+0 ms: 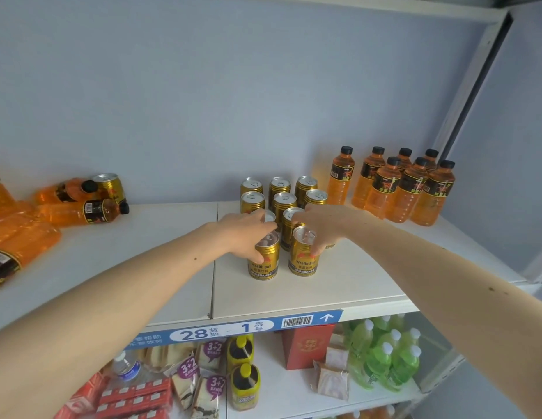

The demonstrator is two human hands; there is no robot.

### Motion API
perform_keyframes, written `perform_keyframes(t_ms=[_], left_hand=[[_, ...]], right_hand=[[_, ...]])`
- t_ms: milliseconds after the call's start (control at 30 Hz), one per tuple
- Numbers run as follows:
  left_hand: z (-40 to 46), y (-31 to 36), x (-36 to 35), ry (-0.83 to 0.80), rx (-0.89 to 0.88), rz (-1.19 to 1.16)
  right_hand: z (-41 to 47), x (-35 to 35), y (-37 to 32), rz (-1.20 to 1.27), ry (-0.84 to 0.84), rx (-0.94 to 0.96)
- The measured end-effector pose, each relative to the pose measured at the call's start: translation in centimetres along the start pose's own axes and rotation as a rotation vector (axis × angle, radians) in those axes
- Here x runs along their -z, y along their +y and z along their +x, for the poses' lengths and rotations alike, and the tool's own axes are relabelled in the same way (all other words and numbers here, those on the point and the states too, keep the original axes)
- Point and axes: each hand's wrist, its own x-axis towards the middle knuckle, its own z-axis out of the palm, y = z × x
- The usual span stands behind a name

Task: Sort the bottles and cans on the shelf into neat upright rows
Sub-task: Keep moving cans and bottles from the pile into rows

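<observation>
Already, in the head view, most gold cans [283,193] stand upright in rows at the middle of the white shelf [354,276], with orange bottles [396,189] upright at right. The left hand [248,234] grips the front-left can [263,257] with curled fingers; the right hand [321,225] grips the front-right can [303,252]. Smooth plastic bottles [79,211] and one metal can [109,186] still lie at left.

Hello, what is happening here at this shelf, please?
A person is lining up gold drink cans on the white shelf. The left hand grips one front can, the right hand grips the front can beside it. Orange bottles with black caps stand upright at the right; others lie tipped at the left.
</observation>
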Motion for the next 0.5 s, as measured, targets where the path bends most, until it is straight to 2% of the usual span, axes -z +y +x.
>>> perform_keyframes(t_ms=[300, 500], left_hand=[[-4.7, -3.3, 1.7, 0.103, 0.093, -0.048], [-9.3, -7.2, -0.5, 0.036, 0.216, -0.008]], right_hand=[[0.6, 4.5, -3.1, 0.007, 0.193, 0.085], [3.8, 6.0, -8.8, -0.055, 0.324, 0.219]])
